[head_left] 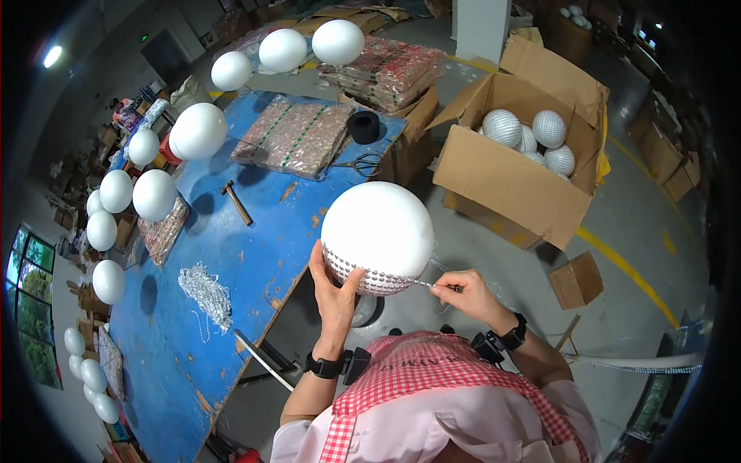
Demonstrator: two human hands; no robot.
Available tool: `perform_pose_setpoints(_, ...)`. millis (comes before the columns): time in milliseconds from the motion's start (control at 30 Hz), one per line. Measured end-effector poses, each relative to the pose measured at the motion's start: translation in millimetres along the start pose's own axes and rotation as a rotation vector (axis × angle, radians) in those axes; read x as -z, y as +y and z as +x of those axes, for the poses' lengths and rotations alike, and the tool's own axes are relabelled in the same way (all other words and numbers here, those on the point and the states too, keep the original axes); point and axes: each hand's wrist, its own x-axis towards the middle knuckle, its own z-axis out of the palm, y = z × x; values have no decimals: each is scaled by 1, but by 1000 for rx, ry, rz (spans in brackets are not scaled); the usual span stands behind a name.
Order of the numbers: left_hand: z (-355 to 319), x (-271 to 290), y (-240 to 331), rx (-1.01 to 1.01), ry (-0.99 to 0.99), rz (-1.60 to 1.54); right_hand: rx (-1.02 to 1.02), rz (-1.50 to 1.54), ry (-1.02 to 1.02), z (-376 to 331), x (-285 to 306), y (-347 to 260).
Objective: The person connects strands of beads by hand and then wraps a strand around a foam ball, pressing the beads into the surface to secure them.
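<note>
A large white ball (378, 224), foam by its look, is in front of me. Rows of silvery beads (363, 274) wrap its lower part. My left hand (334, 297) grips the ball from the lower left, thumb against the beaded rows and fingers along its side. My right hand (469, 297) pinches a thin strand of silver beads (421, 282) that runs taut from the ball's lower right edge. A loose length of similar strand hangs near that hand. The underside of the ball is hidden.
On the blue table (255, 293) are a heap of silver bead strands (207, 297), a hammer (237, 203), scissors (361, 163), a black roll (364, 127) and a wrapped pack (297, 137). Several white balls (199, 131) stand around its far edges. An open carton (513, 181) holds beaded balls (549, 129).
</note>
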Motion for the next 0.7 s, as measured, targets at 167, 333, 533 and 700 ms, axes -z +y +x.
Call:
perform_pose_setpoints(167, 0, 2, 1, 48, 22, 5, -63, 21, 24, 5, -1, 0)
perform_pose_setpoints(333, 0, 2, 1, 49, 31, 52, 87, 158, -48, -4, 6, -21)
perform_pose_setpoints(533, 1, 1, 1, 30, 32, 84, 130, 180, -5, -4, 9, -25)
perform_pose_setpoints(700, 2, 5, 2, 7, 52, 87, -69, 167, -54, 2, 0, -5)
